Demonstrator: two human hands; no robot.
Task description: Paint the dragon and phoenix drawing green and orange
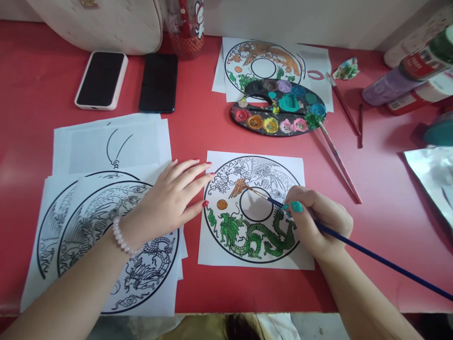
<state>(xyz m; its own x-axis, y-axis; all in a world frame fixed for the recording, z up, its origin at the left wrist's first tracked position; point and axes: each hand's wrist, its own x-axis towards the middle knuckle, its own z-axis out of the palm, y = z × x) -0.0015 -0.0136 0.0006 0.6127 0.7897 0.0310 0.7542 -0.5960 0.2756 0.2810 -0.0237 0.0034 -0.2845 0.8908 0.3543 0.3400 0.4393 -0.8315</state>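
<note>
Tabletop (382, 264): smooth red surface with a soft sheen. Line-art sheet (212, 255): matt white paper. Paintbrush (357, 246): slender handle with a smooth, dark-blue finish; ferrule (257, 192) metallic in appearance. Palette (279, 114): black, apparently plastic, with thick, wet-looking paint in places. Smartphone (158, 82): dark, glossy, glass-like face. Bracelet (120, 240): smooth, polished, translucent beads. Handbag (106, 28): pale, leather-like covering. Bottle (184, 26): transparent, shiny wall, glass or plastic indeterminable. Foil-like sheet (432, 166): silvery, reflective.

From here I can make out no words for certain; a bottle's (432, 56) red label (419, 68) carries pale lettering, too blurred to read
</note>
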